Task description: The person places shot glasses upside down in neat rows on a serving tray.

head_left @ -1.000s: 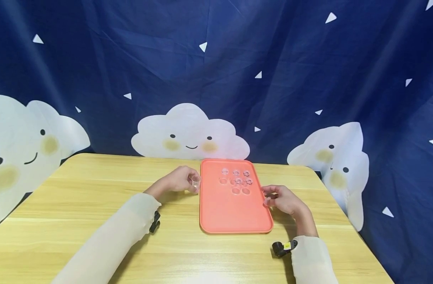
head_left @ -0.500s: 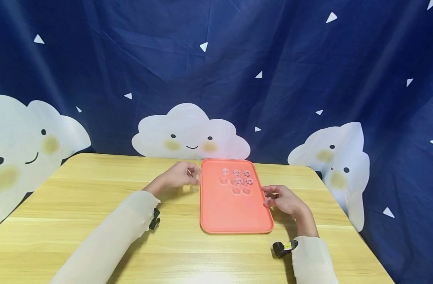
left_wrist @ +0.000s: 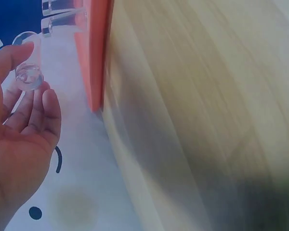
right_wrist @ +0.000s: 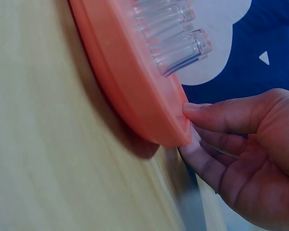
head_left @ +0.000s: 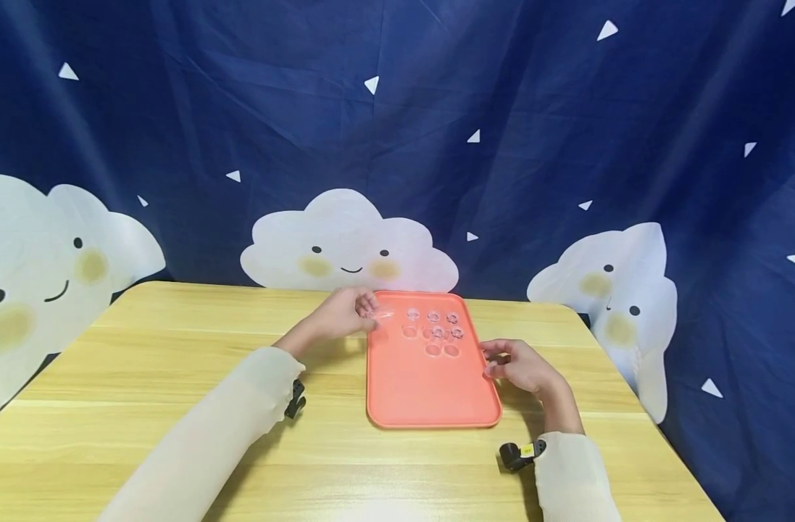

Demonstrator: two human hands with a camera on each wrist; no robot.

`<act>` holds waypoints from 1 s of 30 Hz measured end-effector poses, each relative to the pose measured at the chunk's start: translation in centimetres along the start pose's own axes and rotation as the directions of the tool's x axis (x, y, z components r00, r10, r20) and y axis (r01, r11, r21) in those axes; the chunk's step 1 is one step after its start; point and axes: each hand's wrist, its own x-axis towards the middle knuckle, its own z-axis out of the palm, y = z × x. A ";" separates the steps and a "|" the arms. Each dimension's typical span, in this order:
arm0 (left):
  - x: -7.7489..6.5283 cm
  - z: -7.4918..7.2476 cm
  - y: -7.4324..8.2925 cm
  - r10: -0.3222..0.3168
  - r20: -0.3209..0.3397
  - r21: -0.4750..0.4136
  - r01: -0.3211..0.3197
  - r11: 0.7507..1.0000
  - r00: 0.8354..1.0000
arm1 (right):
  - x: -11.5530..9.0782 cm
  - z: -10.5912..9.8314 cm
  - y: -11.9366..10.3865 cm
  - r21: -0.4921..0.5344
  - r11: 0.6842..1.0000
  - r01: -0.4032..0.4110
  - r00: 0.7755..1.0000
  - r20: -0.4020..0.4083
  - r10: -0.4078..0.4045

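Observation:
My left hand [head_left: 346,313], over the far left rim of a coral-pink tray [head_left: 430,395], pinches a small clear shot glass [left_wrist: 29,74] between thumb and fingers. In the head view that glass is faint and blurred above the tray. Several more clear glasses [head_left: 438,333] stand close together on the tray's far half. Their thick ends point away from the tray surface in the right wrist view [right_wrist: 183,50]. At the tray's right edge, my right hand [head_left: 519,367] grips the rim, thumb on top and fingers beneath, as the right wrist view shows.
The tray lies on a light wooden table [head_left: 319,457], its far end near the table's back edge. Behind hangs a dark blue curtain [head_left: 501,181] with smiling clouds and white triangles. A small black camera [head_left: 517,455] is worn at the right wrist.
My left hand, holding the shot glass, has moved from beside the tray's left edge up and right, over its far left part. The right hand and tray have stayed put.

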 end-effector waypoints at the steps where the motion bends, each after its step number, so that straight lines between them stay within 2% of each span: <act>1: 0.1 0.1 0.1 0.005 -0.005 -0.003 -0.005 1.000 1.000 | 0.0 0.0 0.0 -0.003 1.000 0.000 1.000 -0.001 0.000; 4: 0.4 0.3 0.5 0.033 -0.014 -0.004 -0.033 0.999 0.999 | 0.1 0.0 -0.1 -0.017 1.000 0.000 1.000 -0.003 0.000; 11: 1.0 1.1 1.0 0.055 -0.011 -0.008 -0.055 0.998 0.998 | 0.1 0.0 0.0 -0.018 1.000 -0.004 1.000 -0.003 0.003; 17: 1.4 2.1 1.6 0.059 0.014 -0.080 -0.058 0.995 0.998 | 0.1 0.0 0.0 -0.022 1.000 0.004 1.000 -0.007 -0.004; 24: 1.9 3.2 2.0 0.092 0.015 -0.010 -0.091 0.996 0.996 | 0.2 0.0 0.3 -0.024 1.000 0.007 1.000 -0.003 -0.007; 30: 2.1 3.8 2.5 0.092 -0.012 -0.036 -0.092 0.995 0.996 | 0.3 0.1 0.4 -0.037 0.999 0.001 1.000 -0.008 -0.001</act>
